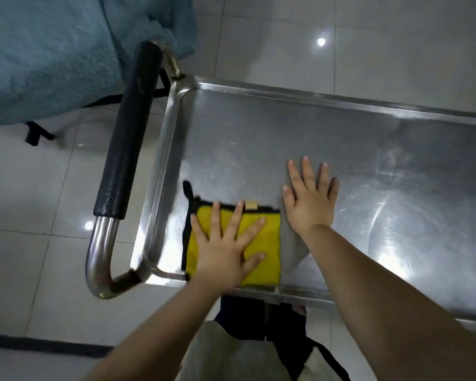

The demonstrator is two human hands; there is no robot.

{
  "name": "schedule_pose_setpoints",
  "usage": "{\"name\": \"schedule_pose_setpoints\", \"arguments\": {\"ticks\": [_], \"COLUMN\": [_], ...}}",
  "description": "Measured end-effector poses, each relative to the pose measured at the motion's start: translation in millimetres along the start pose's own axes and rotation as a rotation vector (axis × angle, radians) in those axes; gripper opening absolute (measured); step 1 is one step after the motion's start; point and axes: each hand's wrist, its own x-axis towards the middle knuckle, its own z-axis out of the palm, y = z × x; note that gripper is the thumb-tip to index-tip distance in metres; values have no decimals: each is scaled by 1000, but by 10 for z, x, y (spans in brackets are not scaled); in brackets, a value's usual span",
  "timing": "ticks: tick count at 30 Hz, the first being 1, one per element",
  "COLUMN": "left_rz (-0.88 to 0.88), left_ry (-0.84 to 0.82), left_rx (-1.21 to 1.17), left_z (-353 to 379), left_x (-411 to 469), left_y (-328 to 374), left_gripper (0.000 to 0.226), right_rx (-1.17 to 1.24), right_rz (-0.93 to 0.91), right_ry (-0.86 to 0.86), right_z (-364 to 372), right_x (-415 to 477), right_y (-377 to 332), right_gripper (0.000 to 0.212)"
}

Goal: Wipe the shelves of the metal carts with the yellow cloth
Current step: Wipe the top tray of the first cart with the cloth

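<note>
A yellow cloth (267, 243) with black edging lies folded flat on the top shelf (300, 133) of a metal cart, in its near left corner. My left hand (226, 248) presses flat on the cloth with the fingers spread. My right hand (309, 196) lies flat just right of it, fingers apart, partly on a grey flap of the cloth (291, 248) and partly on bare steel. Neither hand grips anything.
The cart's push handle (127, 149), with a black foam grip, curves round the shelf's left end. A blue-green textured cover (52, 50) drapes over furniture at the far left. Glossy pale floor tiles (341, 37) surround the cart. My legs show below the shelf's near edge.
</note>
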Motion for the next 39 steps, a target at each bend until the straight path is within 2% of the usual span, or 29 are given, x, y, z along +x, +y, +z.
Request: {"name": "schedule_pose_setpoints", "arguments": {"ticks": [4,6,9,12,14,17,18,19,21,24,26,27,28,30,33,35,36,37,39], "left_rz": [-23,-33,-75,-150,-309,-714,-810,-833,-671,-217,18,81,101,-25,-502,-734,-733,-643,-323], "left_ry": [-12,-33,-67,-62,-43,13,29,29,-12,-113,-151,-130,-90,-28,-36,-47,-51,-58,-85], "left_rx": [10,12,14,-9,-74,-213,-251,-268,-253,-131,-16,16,30,34,-78,-152,-150,-114,-47], "left_z": [81,77,66,-7,-90,-217,-253,-279,-284,-184,-87,-50,-26,8,-54,-77,-50,-8,101], "left_x": [-219,-195,-207,-35,244,773,968,1150,1439,1442,1160,1030,909,661,321,288,337,398,468], "left_y": [60,57,96,87,76,277,448,681,1286,2240,2453,2333,2099,1433,646,740,948,1224,1906], "left_gripper": [71,71,71,71,71,71,73,73,72,72,73,73,74,75,77,79,78,77,75], "right_rx": [189,179,133,78,78,62,53,48,39,56,77,77,74,67,50,29,23,21,28], "right_rz": [-80,12,238,263,237,240,240,239,233,222,211,207,205,202,192,192,192,190,173], "right_ry": [46,113,92,57,53,53,53,54,62,75,66,68,68,64,59,51,48,44,50], "right_z": [-166,-159,-84,35,105,153,160,173,202,214,193,181,169,155,157,169,174,168,161], "right_x": [-183,-364,-761,-1083,-1116,-1069,-1057,-1049,-1045,-1039,-1042,-1048,-1057,-1068,-1072,-1076,-1079,-1080,-1076], "right_y": [341,868,1786,2259,2328,2326,2335,2347,2383,2470,2553,2593,2627,2656,2628,2607,2604,2609,2657], "right_gripper": [55,56,70,67,65,64,65,65,63,60,57,55,54,54,55,56,56,56,56]}}
